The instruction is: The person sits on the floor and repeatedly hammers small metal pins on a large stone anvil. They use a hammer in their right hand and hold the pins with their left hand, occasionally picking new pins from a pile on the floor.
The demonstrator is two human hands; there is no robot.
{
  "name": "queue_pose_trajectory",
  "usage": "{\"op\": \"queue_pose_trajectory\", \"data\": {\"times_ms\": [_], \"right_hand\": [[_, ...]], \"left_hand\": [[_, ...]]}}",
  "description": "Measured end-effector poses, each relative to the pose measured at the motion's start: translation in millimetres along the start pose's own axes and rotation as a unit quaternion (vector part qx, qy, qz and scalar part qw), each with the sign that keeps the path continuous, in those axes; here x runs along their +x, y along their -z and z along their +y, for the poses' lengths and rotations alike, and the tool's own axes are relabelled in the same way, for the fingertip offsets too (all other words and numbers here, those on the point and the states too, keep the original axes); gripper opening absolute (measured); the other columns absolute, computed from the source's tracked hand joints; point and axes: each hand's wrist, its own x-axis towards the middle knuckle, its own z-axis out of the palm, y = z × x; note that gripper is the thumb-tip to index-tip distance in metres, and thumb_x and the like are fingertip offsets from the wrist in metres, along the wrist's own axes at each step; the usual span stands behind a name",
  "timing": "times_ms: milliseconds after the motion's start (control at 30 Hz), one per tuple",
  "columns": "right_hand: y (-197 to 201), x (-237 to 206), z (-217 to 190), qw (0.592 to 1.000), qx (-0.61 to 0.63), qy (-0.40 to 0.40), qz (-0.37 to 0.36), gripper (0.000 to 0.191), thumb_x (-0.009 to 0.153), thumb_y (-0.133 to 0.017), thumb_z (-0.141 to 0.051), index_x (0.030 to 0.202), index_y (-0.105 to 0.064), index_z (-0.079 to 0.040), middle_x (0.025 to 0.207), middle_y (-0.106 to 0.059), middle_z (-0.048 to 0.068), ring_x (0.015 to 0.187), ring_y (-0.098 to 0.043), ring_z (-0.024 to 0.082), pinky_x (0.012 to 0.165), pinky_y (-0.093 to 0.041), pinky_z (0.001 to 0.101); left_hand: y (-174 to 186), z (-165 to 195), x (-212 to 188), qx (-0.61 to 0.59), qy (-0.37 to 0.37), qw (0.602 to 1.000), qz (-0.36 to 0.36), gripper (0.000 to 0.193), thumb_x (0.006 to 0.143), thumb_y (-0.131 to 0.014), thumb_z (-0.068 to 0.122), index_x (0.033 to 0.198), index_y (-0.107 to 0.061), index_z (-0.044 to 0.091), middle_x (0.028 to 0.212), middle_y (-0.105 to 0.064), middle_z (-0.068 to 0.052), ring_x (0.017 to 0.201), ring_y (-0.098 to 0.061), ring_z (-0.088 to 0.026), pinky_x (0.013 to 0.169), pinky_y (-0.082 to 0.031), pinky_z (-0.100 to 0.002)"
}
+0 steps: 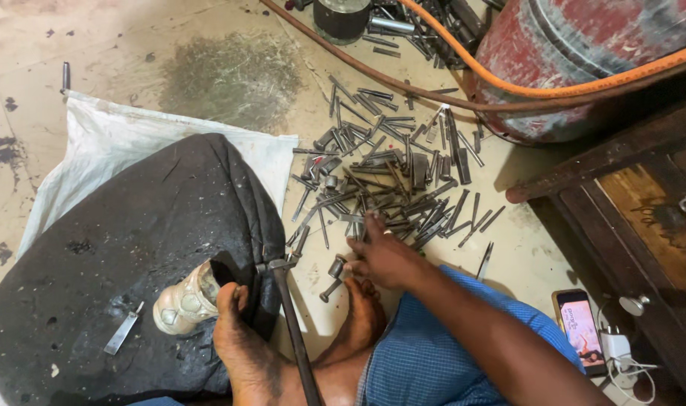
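Black cushion (132,256); white sack (110,135); red cylinder (576,53); orange hose (508,83); blue checked cloth (425,338); grey bolts (388,173).

1. The one hand in view, the right hand (384,258), is bare, with no glove on it.
2. A thin, pale ring (388,232) sits on one of its fingers.
3. The forearm (501,338) behind it is bare as well; no sleeve reaches the wrist or the stretch of arm that shows.
4. The person wears a blue garment (425,353) with a fine checked weave, draped in soft folds over the lap and legs.
5. Both feet are bare, without shoes or sandals: one foot (245,346) shows dark grime on its toes, and the other foot (361,319) lies beside the blue cloth.
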Motion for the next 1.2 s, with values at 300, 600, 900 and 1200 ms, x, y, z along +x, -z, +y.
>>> {"op": "queue_pose_trajectory", "data": {"times_ms": [300, 600, 900, 1200], "right_hand": [[39, 0, 133, 0.951, 0.089, -0.060, 0.291, 0.042, 0.101, -0.060, -0.026, 0.142, -0.059, -0.016, 0.136, -0.054, 0.015, 0.122, -0.051, 0.032, 0.105, -0.042, 0.0457], [3, -51, 209, 0.870, 0.418, -0.137, 0.224, 0.022, 0.096, -0.064, -0.009, 0.114, -0.073, 0.001, 0.091, -0.077, 0.016, 0.075, -0.070, 0.018, 0.067, -0.058, 0.0368], [7, -45, 189, 0.896, 0.364, -0.155, 0.202, 0.024, 0.094, -0.063, 0.001, 0.116, -0.075, 0.001, 0.088, -0.078, 0.007, 0.073, -0.071, 0.015, 0.068, -0.059, 0.0304], [9, -28, 92, 0.988, 0.086, -0.091, 0.087, 0.089, 0.085, -0.060, 0.008, 0.152, -0.040, -0.046, 0.118, -0.071, 0.009, 0.098, -0.066, 0.017, 0.092, -0.050, 0.0411]], "left_hand": [[-5, 2, -9, -0.004, 0.013, 1.000, 0.010, 0.030, 0.081, -0.076, 0.043, 0.091, -0.069, 0.016, 0.093, -0.068, 0.000, 0.089, -0.062, -0.017, 0.085, -0.049, -0.035], [-3, -7, -2, -0.005, -0.017, 1.000, 0.000, 0.032, 0.082, -0.079, 0.042, 0.094, -0.068, 0.015, 0.096, -0.067, 0.000, 0.092, -0.062, -0.016, 0.090, -0.048, -0.033], [-3, -5, -16, 0.012, -0.001, 1.000, 0.028, 0.039, 0.078, -0.078, 0.047, 0.098, -0.068, 0.015, 0.096, -0.067, 0.000, 0.094, -0.061, -0.017, 0.089, -0.048, -0.033], [-7, -1, -19, 0.010, 0.011, 0.999, 0.028, 0.039, 0.077, -0.078, 0.048, 0.097, -0.068, 0.015, 0.096, -0.066, 0.001, 0.095, -0.060, -0.016, 0.090, -0.048, -0.033]]}}
